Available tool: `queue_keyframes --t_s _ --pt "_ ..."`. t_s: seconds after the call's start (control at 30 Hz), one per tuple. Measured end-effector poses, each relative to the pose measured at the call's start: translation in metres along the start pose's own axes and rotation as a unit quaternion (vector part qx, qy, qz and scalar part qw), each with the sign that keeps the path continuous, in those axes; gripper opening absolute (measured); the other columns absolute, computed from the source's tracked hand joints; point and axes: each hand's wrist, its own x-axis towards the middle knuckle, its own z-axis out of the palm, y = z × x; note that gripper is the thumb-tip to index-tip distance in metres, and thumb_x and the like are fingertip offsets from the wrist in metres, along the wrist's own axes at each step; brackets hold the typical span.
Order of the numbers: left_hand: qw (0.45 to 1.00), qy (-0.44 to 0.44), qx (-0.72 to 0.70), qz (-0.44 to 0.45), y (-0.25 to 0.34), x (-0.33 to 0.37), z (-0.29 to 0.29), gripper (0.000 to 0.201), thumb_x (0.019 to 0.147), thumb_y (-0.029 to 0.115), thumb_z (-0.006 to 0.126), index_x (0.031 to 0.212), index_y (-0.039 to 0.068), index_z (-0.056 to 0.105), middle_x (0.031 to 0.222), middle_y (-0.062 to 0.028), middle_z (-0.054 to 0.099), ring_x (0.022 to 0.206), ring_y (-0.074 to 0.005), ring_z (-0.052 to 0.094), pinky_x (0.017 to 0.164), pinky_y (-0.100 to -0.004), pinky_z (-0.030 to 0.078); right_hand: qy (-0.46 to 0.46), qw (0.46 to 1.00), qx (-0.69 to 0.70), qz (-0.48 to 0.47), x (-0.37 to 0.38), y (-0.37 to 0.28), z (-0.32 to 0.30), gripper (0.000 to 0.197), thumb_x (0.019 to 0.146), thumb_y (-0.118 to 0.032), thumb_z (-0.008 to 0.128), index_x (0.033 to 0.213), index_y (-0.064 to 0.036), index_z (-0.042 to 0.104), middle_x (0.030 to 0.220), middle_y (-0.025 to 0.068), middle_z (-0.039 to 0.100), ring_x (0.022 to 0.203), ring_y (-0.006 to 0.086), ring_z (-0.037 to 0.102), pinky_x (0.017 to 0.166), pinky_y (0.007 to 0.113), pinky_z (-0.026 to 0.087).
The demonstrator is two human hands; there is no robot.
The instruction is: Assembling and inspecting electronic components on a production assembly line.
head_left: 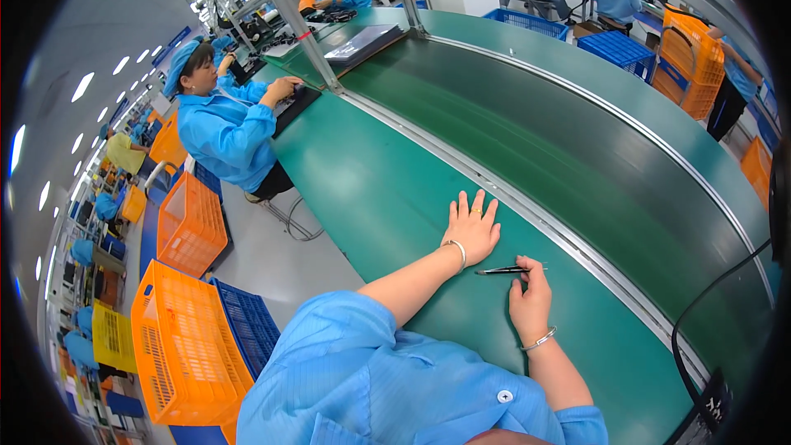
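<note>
My left hand [474, 227] lies flat on the green table [362, 173] with its fingers spread, just short of the metal rail. It wears a ring and a silver bangle and holds nothing. Closer to me on the right, my right hand [530, 301] pinches a thin dark brush [500, 270] between thumb and fingers. The brush points left, its dark tip just over or on the tabletop below my left hand; contact cannot be made out. Another silver bangle circles my right wrist.
Beyond the metal rail [511, 185] runs a dark green conveyor belt [568, 140]. A co-worker in blue [227, 132] handles something over a black tray [294, 111] at left. Orange crates [185, 354] stand left of me. A black cable [677, 338] hangs at right.
</note>
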Motion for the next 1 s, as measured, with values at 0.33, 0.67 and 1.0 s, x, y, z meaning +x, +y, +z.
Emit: queue_keyframes --t_s 0.33,0.67,1.0 --pt "1.0 0.025 -0.009 0.005 -0.004 0.0 0.001 0.056 0.099 0.037 0.044 0.147 0.008 0.038 0.155 -0.0224 0.028 0.14 -0.0525 0.023 0.113 -0.0601 0.021 0.063 0.993 0.093 0.021 -0.002 0.001 0.0 0.016 0.089 -0.002 0.064 0.102 -0.001 0.054 0.101 0.0158 0.064 0.09 0.0247 0.065 0.077 0.034 0.052" --pt "1.0 0.017 -0.016 0.004 -0.005 -0.001 -0.003 0.057 0.099 0.037 0.044 0.148 0.009 0.037 0.155 -0.022 0.027 0.141 -0.0523 0.021 0.114 -0.0598 0.02 0.168 0.984 -0.031 -0.049 0.002 0.006 -0.005 0.005 0.091 -0.005 0.063 0.091 -0.0015 0.067 0.087 0.0083 0.059 0.071 0.0164 0.06 0.061 0.028 0.049" --pt "1.0 0.011 -0.014 0.005 -0.005 -0.001 -0.006 0.057 0.099 0.037 0.044 0.148 0.008 0.037 0.156 -0.0223 0.026 0.141 -0.0526 0.021 0.115 -0.0603 0.019 0.134 0.988 -0.071 -0.022 0.004 0.0 -0.013 0.005 0.087 -0.002 0.067 0.091 -0.0014 0.064 0.088 0.0109 0.063 0.072 0.0199 0.062 0.066 0.03 0.053"
